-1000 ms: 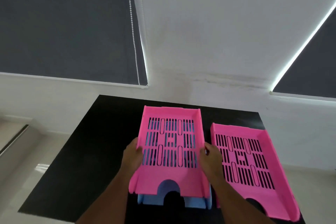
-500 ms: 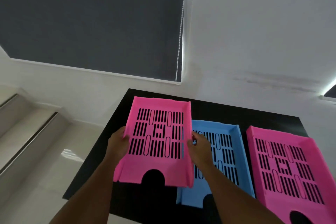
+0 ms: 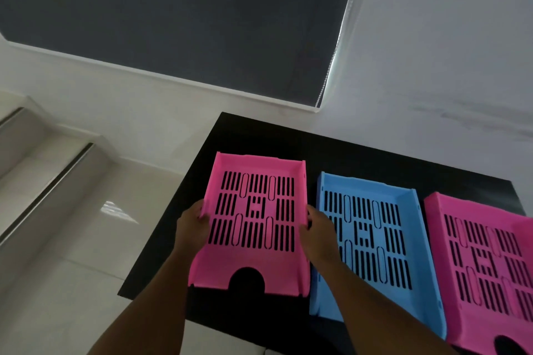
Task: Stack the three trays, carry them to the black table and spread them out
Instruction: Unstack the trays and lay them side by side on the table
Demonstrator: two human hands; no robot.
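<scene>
A slotted pink tray (image 3: 253, 222) sits low over the left part of the black table (image 3: 178, 228); whether it touches the top I cannot tell. My left hand (image 3: 191, 220) grips its left wall and my right hand (image 3: 315, 229) grips its right wall. Just to its right a blue tray (image 3: 372, 236) lies flat on the table, partly crossed by my right forearm. A second pink tray (image 3: 484, 262) lies at the far right, cut off by the frame edge.
The table stands against a white wall (image 3: 432, 52) with a dark roller blind (image 3: 178, 14) and its bead chain. Left of the table are pale floor tiles (image 3: 57, 282) and steps (image 3: 43, 170). The table's left and near edges are close to the held tray.
I have lifted the pink tray off the blue one and moved it left across the table, uncovering the blue tray. It now sits lower beside the blue tray.
</scene>
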